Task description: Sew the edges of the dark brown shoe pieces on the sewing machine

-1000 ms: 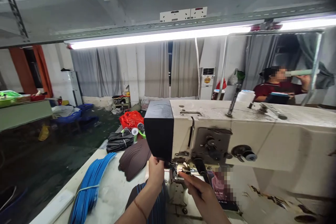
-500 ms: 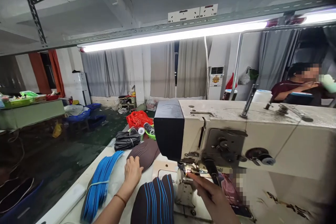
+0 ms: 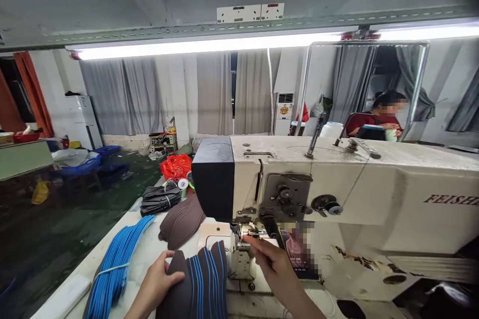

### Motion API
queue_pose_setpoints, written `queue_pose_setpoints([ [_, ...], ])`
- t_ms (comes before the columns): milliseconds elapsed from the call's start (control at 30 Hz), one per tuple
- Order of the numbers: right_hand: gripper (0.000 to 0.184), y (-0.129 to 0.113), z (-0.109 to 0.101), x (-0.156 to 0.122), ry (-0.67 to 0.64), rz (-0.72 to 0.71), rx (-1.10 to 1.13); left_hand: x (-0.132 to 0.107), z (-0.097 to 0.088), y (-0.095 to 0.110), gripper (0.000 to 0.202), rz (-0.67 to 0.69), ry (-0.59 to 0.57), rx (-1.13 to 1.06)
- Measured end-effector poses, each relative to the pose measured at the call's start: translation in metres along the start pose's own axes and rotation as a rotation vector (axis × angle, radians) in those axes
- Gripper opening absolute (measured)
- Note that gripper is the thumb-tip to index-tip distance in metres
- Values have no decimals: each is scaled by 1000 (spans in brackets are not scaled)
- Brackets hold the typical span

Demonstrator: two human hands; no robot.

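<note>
My left hand (image 3: 156, 283) is closed on the left edge of a stack of dark brown pieces with blue stripes (image 3: 200, 286), at the near edge of the table. My right hand (image 3: 275, 265) reaches up under the head of the white sewing machine (image 3: 337, 189), its fingertips pinched by the needle and presser foot (image 3: 243, 233). Whatever those fingertips hold is too small to make out.
A bundle of blue cord (image 3: 114, 266) lies left of the stack. Behind are a pile of plain brown pieces (image 3: 181, 220), a tied black bundle (image 3: 160, 199) and a red bag (image 3: 175, 165). Another person (image 3: 376, 119) sits beyond the machine. A phone (image 3: 297, 254) leans behind my right hand.
My left hand has come down from the machine head, past the plain brown pile, and now grips the striped stack. My right hand stays at the needle.
</note>
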State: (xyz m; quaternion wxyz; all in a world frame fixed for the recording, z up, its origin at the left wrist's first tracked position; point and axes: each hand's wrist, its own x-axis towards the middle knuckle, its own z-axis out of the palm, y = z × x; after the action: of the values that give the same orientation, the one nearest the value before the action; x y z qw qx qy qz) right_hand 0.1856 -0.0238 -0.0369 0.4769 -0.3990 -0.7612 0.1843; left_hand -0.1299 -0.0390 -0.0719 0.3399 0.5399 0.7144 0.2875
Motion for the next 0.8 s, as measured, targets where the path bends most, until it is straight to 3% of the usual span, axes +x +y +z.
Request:
queue_pose_setpoints([
  [67, 30, 1, 0, 0, -4, 1, -1, -10, -9, 15, 45, -3, -124, -252],
  [133, 30, 1, 0, 0, -6, 7, 0, -22, -13, 36, 36, -25, -292, -586],
  [233, 30, 2, 1, 0, -2, 14, 2, -32, 0, 75, 32, -4, -437, -843],
  [333, 30, 5, 2, 0, 2, 4, 4, -26, 28, 106, 38, 81, -333, -793],
  [467, 31, 11, 4, 1, 21, -48, 11, -9, 55, 125, 31, 147, -224, -728],
  [800, 30, 13, 0, 1, -8, -68, -23, -6, 56, 135, 25, 173, -205, -627],
])
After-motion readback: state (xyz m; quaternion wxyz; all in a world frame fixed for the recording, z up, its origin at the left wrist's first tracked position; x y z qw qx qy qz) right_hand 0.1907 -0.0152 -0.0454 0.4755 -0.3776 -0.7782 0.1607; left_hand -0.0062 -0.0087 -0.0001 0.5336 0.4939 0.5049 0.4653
